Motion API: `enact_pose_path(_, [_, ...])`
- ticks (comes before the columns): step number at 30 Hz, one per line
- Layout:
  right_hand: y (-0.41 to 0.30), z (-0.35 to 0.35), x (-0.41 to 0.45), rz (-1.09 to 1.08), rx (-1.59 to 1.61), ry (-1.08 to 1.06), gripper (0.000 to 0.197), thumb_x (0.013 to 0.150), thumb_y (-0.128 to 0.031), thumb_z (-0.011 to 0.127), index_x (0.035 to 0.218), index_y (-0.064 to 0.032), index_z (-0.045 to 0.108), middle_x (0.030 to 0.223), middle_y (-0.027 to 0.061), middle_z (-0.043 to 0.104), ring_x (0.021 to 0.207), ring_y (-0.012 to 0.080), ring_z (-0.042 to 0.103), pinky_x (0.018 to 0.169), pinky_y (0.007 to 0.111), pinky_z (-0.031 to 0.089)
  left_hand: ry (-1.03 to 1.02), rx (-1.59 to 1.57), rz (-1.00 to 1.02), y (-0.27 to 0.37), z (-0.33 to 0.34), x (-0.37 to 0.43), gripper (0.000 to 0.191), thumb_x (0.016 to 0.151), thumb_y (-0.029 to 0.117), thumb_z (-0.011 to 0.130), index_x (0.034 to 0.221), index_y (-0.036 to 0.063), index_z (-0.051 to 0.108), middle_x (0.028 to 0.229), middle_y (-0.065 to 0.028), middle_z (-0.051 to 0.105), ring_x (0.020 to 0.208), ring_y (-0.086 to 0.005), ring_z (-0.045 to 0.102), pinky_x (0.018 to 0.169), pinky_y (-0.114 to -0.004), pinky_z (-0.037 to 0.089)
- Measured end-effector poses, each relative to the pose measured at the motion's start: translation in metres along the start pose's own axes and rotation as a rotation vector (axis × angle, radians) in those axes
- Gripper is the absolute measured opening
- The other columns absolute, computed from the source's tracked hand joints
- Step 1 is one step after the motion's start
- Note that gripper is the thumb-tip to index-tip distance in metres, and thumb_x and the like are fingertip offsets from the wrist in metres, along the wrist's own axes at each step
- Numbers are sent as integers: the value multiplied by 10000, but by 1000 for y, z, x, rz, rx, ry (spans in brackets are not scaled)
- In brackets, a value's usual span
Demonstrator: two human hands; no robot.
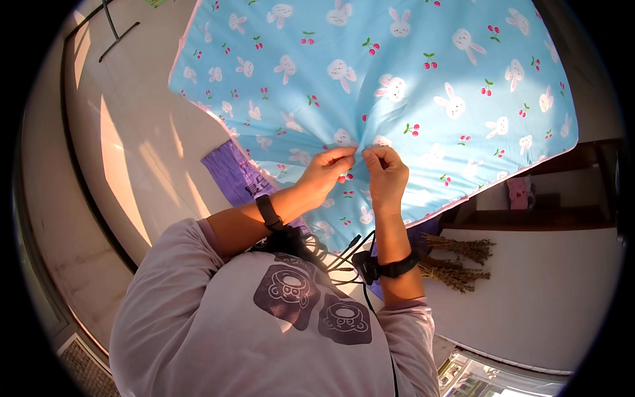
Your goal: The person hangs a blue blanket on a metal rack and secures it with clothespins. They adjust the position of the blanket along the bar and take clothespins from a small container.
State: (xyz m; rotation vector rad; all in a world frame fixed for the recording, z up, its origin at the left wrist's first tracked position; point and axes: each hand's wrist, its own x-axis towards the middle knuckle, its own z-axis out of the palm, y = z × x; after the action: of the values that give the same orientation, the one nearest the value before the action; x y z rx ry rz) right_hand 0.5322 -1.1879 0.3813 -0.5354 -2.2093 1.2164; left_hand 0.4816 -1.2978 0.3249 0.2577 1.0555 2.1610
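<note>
Spread out before me is a light blue cloth [397, 59] printed with white rabbits and red cherries and edged in pink. My left hand [325, 171] pinches a fold of it near the middle between thumb and fingertips. Close beside it, my right hand [387, 168] grips the same gathered fold. Creases fan outward from the two pinch points. Sunlight falls across the right part of the cloth.
Under the cloth's left edge shows a purple bag [233, 171] bearing writing. Dried plant bunches [459, 263] lie at right, below a dark wooden shelf unit [545, 218]. Black cables [349, 258] hang between my forearms. A metal stand [118, 39] is at upper left.
</note>
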Motion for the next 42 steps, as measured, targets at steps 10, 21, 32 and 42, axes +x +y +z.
enact_pose_path(10, [-2, -10, -3, 187, 346, -55, 103, 824, -100, 634, 796, -2, 615, 649, -32, 521, 589, 52, 431, 548, 186, 361, 51, 80, -40, -1, 0, 0, 335, 881, 222, 567, 1194, 103, 549, 932, 51, 532, 804, -56, 471, 668, -242, 405])
enact_pose_path(21, [-7, -28, -3, 79, 406, 15, 56, 831, -48, 609, 783, -18, 608, 719, -20, 554, 646, 54, 451, 603, 187, 380, -21, 174, 22, 3, 0, 2, 355, 842, 237, 632, 1169, 114, 570, 873, 62, 533, 747, -30, 450, 599, -210, 376])
enact_pose_path(32, [-9, -23, -1, -286, 6, 83, 49, 828, -20, 598, 805, 23, 588, 862, 40, 610, 700, 79, 524, 635, 211, 432, 93, 97, 18, 4, 17, 5, 187, 842, 180, 631, 993, 68, 639, 760, 43, 548, 621, -20, 462, 486, -185, 363])
enact_pose_path(42, [-11, -24, 1, -158, 266, 39, 43, 825, -6, 590, 823, 36, 597, 981, 83, 600, 706, 86, 530, 625, 209, 437, 56, 623, 620, 11, 9, 5, 135, 847, 37, 573, 979, 8, 574, 870, -21, 551, 686, -121, 577, 565, -247, 471])
